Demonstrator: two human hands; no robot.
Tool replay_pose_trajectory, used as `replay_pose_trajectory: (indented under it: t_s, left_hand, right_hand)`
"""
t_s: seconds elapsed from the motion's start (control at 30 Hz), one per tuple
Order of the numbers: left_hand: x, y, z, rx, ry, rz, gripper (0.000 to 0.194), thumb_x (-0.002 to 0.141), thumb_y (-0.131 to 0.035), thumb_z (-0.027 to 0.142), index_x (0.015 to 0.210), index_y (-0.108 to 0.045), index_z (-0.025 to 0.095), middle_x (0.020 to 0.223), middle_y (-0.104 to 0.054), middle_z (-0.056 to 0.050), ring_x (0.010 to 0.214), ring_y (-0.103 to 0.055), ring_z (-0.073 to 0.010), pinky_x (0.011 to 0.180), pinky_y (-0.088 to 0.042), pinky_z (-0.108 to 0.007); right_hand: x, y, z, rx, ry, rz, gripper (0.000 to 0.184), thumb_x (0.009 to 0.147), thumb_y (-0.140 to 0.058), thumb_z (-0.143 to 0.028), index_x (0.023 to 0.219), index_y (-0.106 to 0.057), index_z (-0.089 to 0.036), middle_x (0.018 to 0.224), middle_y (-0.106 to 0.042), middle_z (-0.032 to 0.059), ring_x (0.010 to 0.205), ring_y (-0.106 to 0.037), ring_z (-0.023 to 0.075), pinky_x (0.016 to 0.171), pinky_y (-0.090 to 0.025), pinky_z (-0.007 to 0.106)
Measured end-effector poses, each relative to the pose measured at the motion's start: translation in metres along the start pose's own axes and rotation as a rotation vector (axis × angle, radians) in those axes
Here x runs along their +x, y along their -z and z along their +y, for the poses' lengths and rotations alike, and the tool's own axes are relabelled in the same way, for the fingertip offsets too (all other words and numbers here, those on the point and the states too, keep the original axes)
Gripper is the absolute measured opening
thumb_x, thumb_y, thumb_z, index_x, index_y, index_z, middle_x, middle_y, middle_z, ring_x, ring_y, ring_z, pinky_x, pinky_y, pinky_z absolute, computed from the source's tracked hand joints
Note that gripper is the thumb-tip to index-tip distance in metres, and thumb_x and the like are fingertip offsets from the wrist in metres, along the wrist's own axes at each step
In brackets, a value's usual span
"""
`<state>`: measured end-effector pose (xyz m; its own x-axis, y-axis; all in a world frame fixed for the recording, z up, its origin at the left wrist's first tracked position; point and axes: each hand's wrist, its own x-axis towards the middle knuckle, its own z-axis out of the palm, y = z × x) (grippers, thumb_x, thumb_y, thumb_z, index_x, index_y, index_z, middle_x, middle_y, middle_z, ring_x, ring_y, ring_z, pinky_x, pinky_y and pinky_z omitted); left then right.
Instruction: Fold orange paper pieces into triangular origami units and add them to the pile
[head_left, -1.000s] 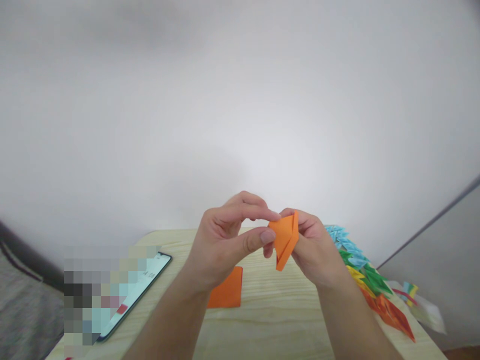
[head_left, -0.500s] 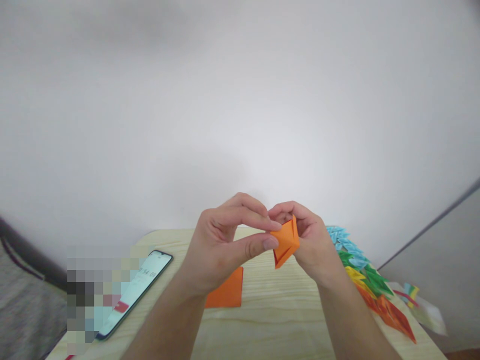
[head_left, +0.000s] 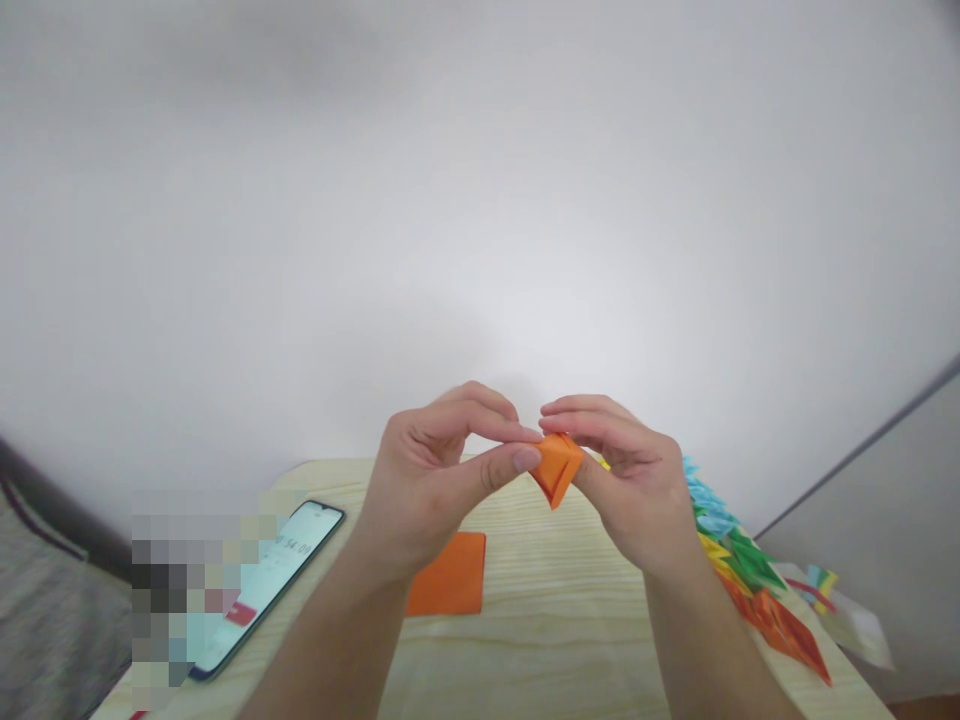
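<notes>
A small orange folded paper piece [head_left: 556,468] is held up between both hands, above the table. My left hand [head_left: 442,470] pinches its left corner between thumb and fingertips. My right hand [head_left: 626,470] grips its right side, with the thumb behind or below it and the fingers over its top edge. Part of the paper is covered by the fingers. Below my left wrist lies a flat stack of square orange paper [head_left: 454,575], partly hidden by the forearm.
A phone [head_left: 274,585] showing a timer lies at the left, beside a pixelated patch. Along the right edge run folded paper pieces in blue [head_left: 709,500], green [head_left: 754,560], yellow [head_left: 714,548] and orange-red [head_left: 787,635]. A clear plastic bag [head_left: 855,630] is beyond the table's right edge. A white wall rises behind.
The folded paper has turned and shifted slightly left and up. My right hand has moved right, its fingers now reaching over the paper's top edge. The left hand still pinches it.
</notes>
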<state>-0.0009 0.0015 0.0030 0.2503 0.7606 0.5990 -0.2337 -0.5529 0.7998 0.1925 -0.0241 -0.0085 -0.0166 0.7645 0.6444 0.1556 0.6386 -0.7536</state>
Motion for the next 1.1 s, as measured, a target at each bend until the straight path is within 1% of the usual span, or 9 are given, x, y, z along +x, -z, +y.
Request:
replay_pose_trajectory:
  t_s: [0.1, 0.2, 0.33, 0.4, 0.5, 0.63, 0.73, 0.9, 1.1]
  left_hand:
    - [0.0001, -0.0009, -0.0014, 0.002, -0.004, 0.032, 0.009, 0.080, -0.085, 0.018, 0.084, -0.083, 0.026, 0.087, -0.068, -0.003, 0.086, -0.064, -0.0183, 0.070, -0.050, -0.030]
    - [0.0008, -0.0016, -0.0013, 0.038, -0.007, 0.081, 0.005, 0.082, -0.085, 0.021, 0.081, -0.080, 0.024, 0.085, -0.068, -0.003, 0.084, -0.063, -0.0175, 0.072, -0.049, -0.030]
    - [0.0015, -0.0022, 0.0000, 0.102, 0.023, 0.115, 0.007, 0.085, -0.082, 0.025, 0.081, -0.077, 0.022, 0.084, -0.069, -0.002, 0.081, -0.062, -0.0163, 0.073, -0.048, -0.031]
    - [0.0017, -0.0026, 0.0005, 0.131, 0.067, 0.095, 0.008, 0.087, -0.081, 0.028, 0.083, -0.076, 0.021, 0.082, -0.070, -0.002, 0.080, -0.063, -0.0172, 0.072, -0.049, -0.031]
    - [0.0019, -0.0034, 0.0008, 0.168, 0.117, 0.035, 0.011, 0.088, -0.079, 0.031, 0.085, -0.077, 0.021, 0.082, -0.073, -0.003, 0.081, -0.065, -0.0193, 0.072, -0.051, -0.033]
    - [0.0019, -0.0045, 0.0006, 0.202, 0.126, 0.013, 0.014, 0.090, -0.077, 0.034, 0.085, -0.077, 0.021, 0.085, -0.075, -0.004, 0.082, -0.068, -0.0203, 0.072, -0.052, -0.033]
    - [0.0016, -0.0050, 0.0006, 0.203, 0.151, 0.005, 0.014, 0.090, -0.076, 0.035, 0.087, -0.077, 0.021, 0.085, -0.076, -0.005, 0.080, -0.069, -0.0206, 0.070, -0.053, -0.033]
    - [0.0012, -0.0057, -0.0013, 0.206, 0.146, 0.000, 0.014, 0.090, -0.076, 0.035, 0.089, -0.078, 0.021, 0.083, -0.075, -0.004, 0.079, -0.068, -0.0200, 0.069, -0.053, -0.033]
    - [0.0011, -0.0058, -0.0050, 0.185, 0.154, 0.016, 0.021, 0.091, -0.075, 0.039, 0.105, -0.078, 0.023, 0.089, -0.075, -0.005, 0.084, -0.067, -0.0198, 0.077, -0.052, -0.033]
  right_hand:
    - [0.0002, 0.0013, -0.0026, -0.084, 0.047, -0.010, 0.018, 0.092, -0.076, -0.024, 0.105, -0.084, -0.034, 0.117, -0.074, 0.0047, 0.111, -0.068, 0.0242, 0.099, -0.053, 0.041]
    - [0.0000, 0.0025, -0.0043, -0.105, 0.048, -0.048, 0.019, 0.095, -0.072, -0.024, 0.106, -0.084, -0.033, 0.112, -0.074, 0.0045, 0.105, -0.069, 0.0231, 0.094, -0.053, 0.040]
    - [0.0002, 0.0032, -0.0036, -0.016, -0.004, -0.116, 0.023, 0.101, -0.061, -0.026, 0.109, -0.082, -0.029, 0.106, -0.075, 0.0054, 0.100, -0.069, 0.0242, 0.087, -0.053, 0.038]
    - [0.0002, 0.0023, -0.0029, 0.027, -0.048, -0.137, 0.023, 0.102, -0.060, -0.031, 0.108, -0.082, -0.027, 0.105, -0.076, 0.0056, 0.099, -0.069, 0.0248, 0.086, -0.053, 0.038]
    - [0.0001, -0.0004, -0.0024, 0.045, -0.136, -0.160, 0.017, 0.097, -0.070, -0.037, 0.102, -0.081, -0.025, 0.097, -0.077, 0.0038, 0.089, -0.069, 0.0218, 0.080, -0.053, 0.035]
    - [-0.0002, -0.0026, -0.0025, 0.070, -0.243, -0.183, 0.017, 0.095, -0.074, -0.039, 0.092, -0.079, -0.023, 0.083, -0.075, 0.0021, 0.078, -0.066, 0.0182, 0.071, -0.050, 0.032]
    - [-0.0001, -0.0021, -0.0020, 0.104, -0.251, -0.199, 0.019, 0.096, -0.073, -0.039, 0.089, -0.079, -0.022, 0.082, -0.073, 0.0023, 0.079, -0.066, 0.0184, 0.072, -0.050, 0.032]
    - [0.0016, -0.0011, -0.0011, 0.110, -0.212, -0.200, 0.017, 0.094, -0.075, -0.036, 0.085, -0.080, -0.023, 0.090, -0.073, 0.0040, 0.086, -0.067, 0.0202, 0.076, -0.051, 0.034]
    - [0.0048, 0.0019, 0.0049, 0.167, -0.266, -0.162, 0.023, 0.094, -0.075, -0.040, 0.082, -0.079, -0.021, 0.076, -0.070, 0.0020, 0.075, -0.061, 0.0169, 0.071, -0.050, 0.032]
